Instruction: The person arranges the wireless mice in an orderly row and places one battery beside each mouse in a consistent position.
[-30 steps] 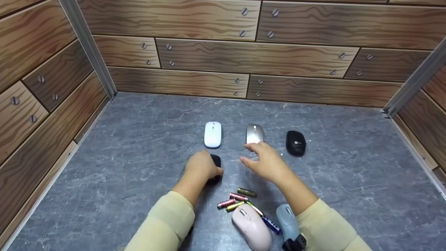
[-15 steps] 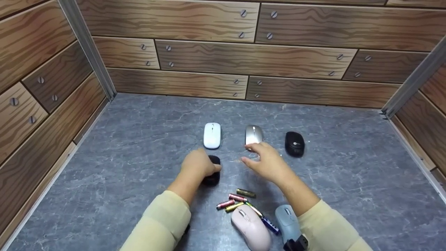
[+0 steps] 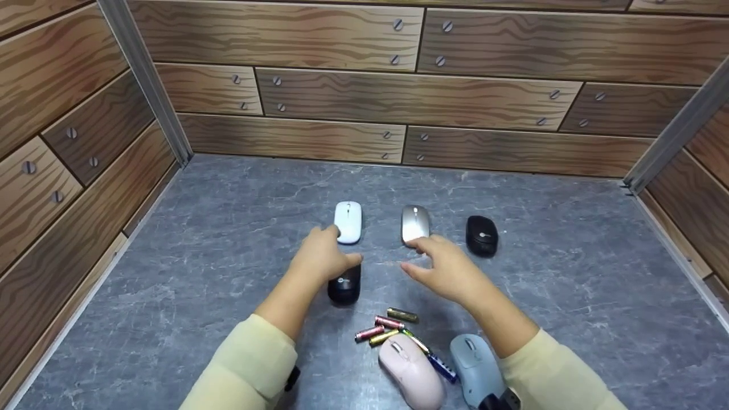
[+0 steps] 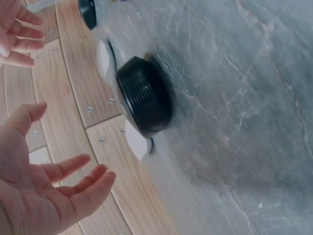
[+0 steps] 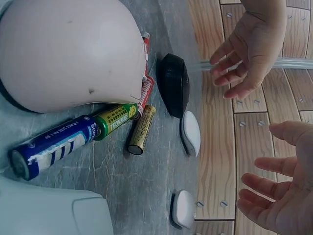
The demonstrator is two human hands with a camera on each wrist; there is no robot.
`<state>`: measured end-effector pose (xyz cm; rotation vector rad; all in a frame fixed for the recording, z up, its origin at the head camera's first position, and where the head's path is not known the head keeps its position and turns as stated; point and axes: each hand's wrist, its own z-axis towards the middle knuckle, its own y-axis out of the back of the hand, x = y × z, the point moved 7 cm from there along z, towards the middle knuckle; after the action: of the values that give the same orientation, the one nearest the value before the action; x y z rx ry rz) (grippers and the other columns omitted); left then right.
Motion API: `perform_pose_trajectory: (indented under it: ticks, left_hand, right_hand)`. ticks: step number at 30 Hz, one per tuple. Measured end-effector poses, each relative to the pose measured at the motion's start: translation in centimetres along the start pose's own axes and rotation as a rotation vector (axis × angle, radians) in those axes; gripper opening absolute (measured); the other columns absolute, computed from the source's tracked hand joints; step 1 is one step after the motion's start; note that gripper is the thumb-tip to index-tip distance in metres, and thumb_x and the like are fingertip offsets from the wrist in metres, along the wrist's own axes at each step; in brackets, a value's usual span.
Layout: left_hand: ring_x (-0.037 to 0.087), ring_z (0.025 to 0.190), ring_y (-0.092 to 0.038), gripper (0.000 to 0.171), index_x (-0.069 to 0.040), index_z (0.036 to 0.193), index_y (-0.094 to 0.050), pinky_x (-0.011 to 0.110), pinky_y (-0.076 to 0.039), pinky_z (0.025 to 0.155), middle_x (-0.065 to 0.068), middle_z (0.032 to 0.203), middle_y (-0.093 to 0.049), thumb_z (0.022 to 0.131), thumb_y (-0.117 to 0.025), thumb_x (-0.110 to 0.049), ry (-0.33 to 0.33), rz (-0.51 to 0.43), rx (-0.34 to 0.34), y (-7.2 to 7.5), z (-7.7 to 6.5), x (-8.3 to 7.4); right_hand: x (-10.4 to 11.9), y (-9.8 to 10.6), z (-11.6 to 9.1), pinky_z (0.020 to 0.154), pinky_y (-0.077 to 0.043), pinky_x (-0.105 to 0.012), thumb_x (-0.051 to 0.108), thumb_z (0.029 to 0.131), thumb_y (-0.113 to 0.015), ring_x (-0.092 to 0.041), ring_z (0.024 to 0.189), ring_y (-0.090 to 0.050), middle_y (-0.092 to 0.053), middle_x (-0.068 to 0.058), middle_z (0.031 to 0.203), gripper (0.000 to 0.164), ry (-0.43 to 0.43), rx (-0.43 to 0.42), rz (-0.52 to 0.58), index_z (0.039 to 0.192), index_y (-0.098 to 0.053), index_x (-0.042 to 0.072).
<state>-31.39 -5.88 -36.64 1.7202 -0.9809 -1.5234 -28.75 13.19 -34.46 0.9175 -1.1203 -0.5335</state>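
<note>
My left hand (image 3: 320,256) hovers over the far end of a black computer mouse (image 3: 344,289), its fingers spread. In the left wrist view a gap shows between these fingers and the ribbed side of that mouse (image 4: 144,98). Just beyond, a white mouse (image 3: 349,219) lies partly behind the left fingertips. My right hand (image 3: 450,270) is held in the air with thumb and fingers apart and nothing between them. Its fingertips overlap the near end of a silver mouse (image 3: 415,221) in the head view. Farther right lies another black mouse (image 3: 482,234).
Several loose batteries (image 3: 402,315) in mixed colours lie between the forearms. Close to them sit a pink mouse (image 3: 413,373) and a blue mouse (image 3: 474,361), the latter beside the right sleeve. Wood-patterned walls (image 3: 336,97) enclose the grey marbled surface (image 3: 239,210).
My left hand has let go of the black mouse and moved forward and up off it, uncovering its near half. My right hand has shifted very slightly right.
</note>
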Motion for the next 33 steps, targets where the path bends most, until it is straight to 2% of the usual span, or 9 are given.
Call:
perform_pose_trajectory:
  ticks: [3,7,13,15,17,21,27,33]
  left_hand:
    - [0.033,0.112,-0.049,0.064,-0.006,0.124,-0.053,0.044,-0.041,0.094,0.020,0.126,-0.047,0.074,-0.069,-0.042,-0.070,-0.025,-0.021,0.1,-0.8,-0.9]
    - [0.027,0.105,-0.052,0.052,-0.010,0.118,-0.056,0.042,-0.043,0.090,0.013,0.115,-0.052,0.076,-0.069,-0.037,-0.172,-0.075,-0.001,-0.3,-1.8,-2.0]
    - [0.027,0.103,-0.055,0.043,-0.008,0.115,-0.059,0.041,-0.044,0.088,0.010,0.110,-0.057,0.079,-0.068,-0.030,-0.364,-0.173,0.026,-0.2,-3.6,-3.7]
    - [0.027,0.101,-0.055,0.042,-0.008,0.115,-0.059,0.040,-0.044,0.087,0.009,0.108,-0.058,0.079,-0.068,-0.029,-0.400,-0.194,0.034,-0.3,-4.1,-4.0]
    - [0.026,0.098,-0.056,0.042,-0.008,0.114,-0.060,0.040,-0.045,0.085,0.008,0.107,-0.058,0.079,-0.069,-0.029,-0.410,-0.190,0.034,-0.4,-4.4,-4.0]
    - [0.027,0.100,-0.055,0.042,-0.009,0.113,-0.060,0.041,-0.044,0.087,0.009,0.109,-0.056,0.079,-0.069,-0.030,-0.388,-0.178,0.036,-0.8,-4.6,-3.6]
    - [0.027,0.107,-0.053,0.042,-0.009,0.114,-0.060,0.041,-0.042,0.092,0.010,0.114,-0.055,0.079,-0.069,-0.030,-0.375,-0.181,0.048,-1.2,-4.9,-3.2]
    - [0.026,0.104,-0.054,0.040,-0.010,0.113,-0.060,0.041,-0.043,0.089,0.008,0.113,-0.055,0.079,-0.069,-0.030,-0.368,-0.185,0.059,-1.5,-5.0,-3.2]
  right_hand:
    - [0.2,-0.1,-0.8,0.085,-0.046,-0.045,0.028,0.083,-0.066,-0.030,0.098,-0.057,-0.060,-0.014,0.107,0.043,-0.011,0.051,0.009,0.118,-0.058,0.004]
    - [0.8,-0.7,-2.1,0.084,-0.047,-0.043,0.029,0.083,-0.065,-0.029,0.097,-0.057,-0.061,-0.012,0.108,0.045,-0.006,0.126,0.032,0.120,-0.056,0.004]
    - [1.8,-2.0,-4.1,0.072,-0.049,-0.037,0.033,0.081,-0.067,-0.022,0.084,-0.058,-0.062,-0.008,0.093,0.048,0.070,0.221,0.033,0.115,-0.058,0.001]
    - [2.0,-2.6,-4.8,0.066,-0.047,-0.034,0.033,0.079,-0.068,-0.019,0.077,-0.056,-0.061,-0.006,0.087,0.046,0.103,0.263,0.027,0.111,-0.059,0.001]
    - [2.1,-3.3,-5.5,0.060,-0.045,-0.030,0.032,0.078,-0.069,-0.014,0.069,-0.053,-0.060,-0.004,0.080,0.042,0.122,0.307,0.023,0.106,-0.061,0.002]
    - [2.2,-4.7,-6.6,0.052,-0.039,-0.026,0.034,0.074,-0.073,-0.009,0.061,-0.046,-0.055,0.000,0.071,0.038,0.124,0.354,-0.024,0.097,-0.062,0.006]
    - [2.5,-6.0,-7.7,0.064,-0.047,-0.036,0.042,0.064,-0.078,-0.015,0.072,-0.054,-0.059,0.000,0.082,0.047,0.173,0.292,-0.173,0.094,-0.062,0.010]
    - [3.0,-7.0,-8.4,0.069,-0.049,-0.035,0.037,0.053,-0.084,-0.018,0.076,-0.056,-0.057,-0.003,0.090,0.060,0.240,0.275,-0.261,0.102,-0.060,0.012]
